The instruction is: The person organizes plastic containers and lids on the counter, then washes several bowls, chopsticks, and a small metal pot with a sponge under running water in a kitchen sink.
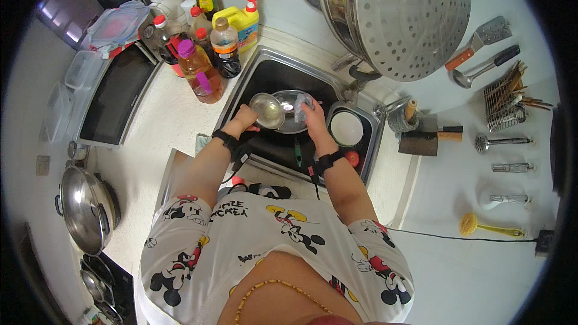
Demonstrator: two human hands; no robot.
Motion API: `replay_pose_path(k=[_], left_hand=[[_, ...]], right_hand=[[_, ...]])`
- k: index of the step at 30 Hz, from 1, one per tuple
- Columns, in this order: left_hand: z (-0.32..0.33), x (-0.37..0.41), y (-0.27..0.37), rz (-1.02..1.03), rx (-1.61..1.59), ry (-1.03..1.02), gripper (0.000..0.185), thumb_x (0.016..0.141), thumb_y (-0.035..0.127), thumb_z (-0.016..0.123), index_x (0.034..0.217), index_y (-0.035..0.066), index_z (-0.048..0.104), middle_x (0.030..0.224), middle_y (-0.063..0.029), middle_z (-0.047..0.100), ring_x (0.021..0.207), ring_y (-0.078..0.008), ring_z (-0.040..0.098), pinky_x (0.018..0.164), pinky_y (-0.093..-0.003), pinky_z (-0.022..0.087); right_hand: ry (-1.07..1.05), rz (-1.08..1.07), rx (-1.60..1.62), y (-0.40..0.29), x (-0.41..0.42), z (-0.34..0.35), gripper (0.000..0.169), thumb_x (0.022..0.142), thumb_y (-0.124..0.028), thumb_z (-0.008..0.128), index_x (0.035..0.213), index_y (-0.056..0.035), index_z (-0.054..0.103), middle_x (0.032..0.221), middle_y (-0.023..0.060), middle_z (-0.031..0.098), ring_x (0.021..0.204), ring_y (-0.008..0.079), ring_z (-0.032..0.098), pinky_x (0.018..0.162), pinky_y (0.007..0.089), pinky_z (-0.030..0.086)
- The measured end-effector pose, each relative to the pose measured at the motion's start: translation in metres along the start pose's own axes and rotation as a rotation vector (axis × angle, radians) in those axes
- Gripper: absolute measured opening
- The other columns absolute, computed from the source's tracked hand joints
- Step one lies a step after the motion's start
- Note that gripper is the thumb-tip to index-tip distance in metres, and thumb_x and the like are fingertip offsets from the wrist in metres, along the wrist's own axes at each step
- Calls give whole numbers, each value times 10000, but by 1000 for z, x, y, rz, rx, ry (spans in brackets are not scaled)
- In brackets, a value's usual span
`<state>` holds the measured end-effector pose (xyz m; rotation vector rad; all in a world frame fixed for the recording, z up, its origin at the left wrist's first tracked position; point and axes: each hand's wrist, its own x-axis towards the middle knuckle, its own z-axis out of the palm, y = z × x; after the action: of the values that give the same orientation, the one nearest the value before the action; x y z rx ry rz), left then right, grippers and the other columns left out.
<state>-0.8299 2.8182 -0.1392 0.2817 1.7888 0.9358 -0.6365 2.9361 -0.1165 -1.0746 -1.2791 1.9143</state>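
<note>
My left hand [246, 118] grips the near left edge of a small round bowl [267, 111], tilted over the sink's large basin. Beneath and beside it is a wider metal bowl [291, 127]. In my right hand [312, 113] is a crumpled, pale translucent scrubber or piece of plastic [301, 104], held over the metal bowl's right side. The sink [246, 72] is steel with a dark basin. Nearer me in the basin lies a green-handled tool [298, 152]. In the small right basin stand a white bowl [347, 128] and a red tomato-like item [351, 158].
Sauce bottles [226, 45] and a yellow detergent jug [246, 27] crowd the counter left of the sink. A perforated steamer pot [411, 18] overhangs the faucet [356, 81]. At right are a stone mortar [403, 121] and cleavers [418, 145]. A wok [86, 210] sits far left.
</note>
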Motion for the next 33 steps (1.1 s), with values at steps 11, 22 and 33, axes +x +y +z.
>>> replay_pose_path(k=[11, 22, 33], left_hand=[[-35, -12, -8, -26, -78, 18, 762, 782, 67, 518, 1308, 3, -31, 953, -253, 524, 518, -274, 619, 390, -326, 516], [-51, -66, 16, 184, -127, -114, 568, 779, 57, 497, 1243, -18, 177, 899, -174, 534, 586, -237, 645, 403, -246, 510], [-86, -71, 1, 196, -209, -230, 560, 797, 88, 508, 1238, -7, 176, 1026, -194, 501, 591, -227, 634, 467, -286, 518]], right_hand=[[162, 351, -209, 61, 19, 9, 549, 824, -119, 542, 1326, -57, 332, 1206, 111, 491, 1053, 281, 494, 822, 439, 411], [306, 119, 0, 10, 45, 7, 404, 814, 10, 456, 1213, -45, 427, 1105, 119, 522, 940, 276, 546, 716, 434, 483], [-92, 104, 177, -140, 142, 165, 255, 843, -362, 593, 887, -127, 503, 772, 18, 493, 636, 138, 435, 476, 312, 389]])
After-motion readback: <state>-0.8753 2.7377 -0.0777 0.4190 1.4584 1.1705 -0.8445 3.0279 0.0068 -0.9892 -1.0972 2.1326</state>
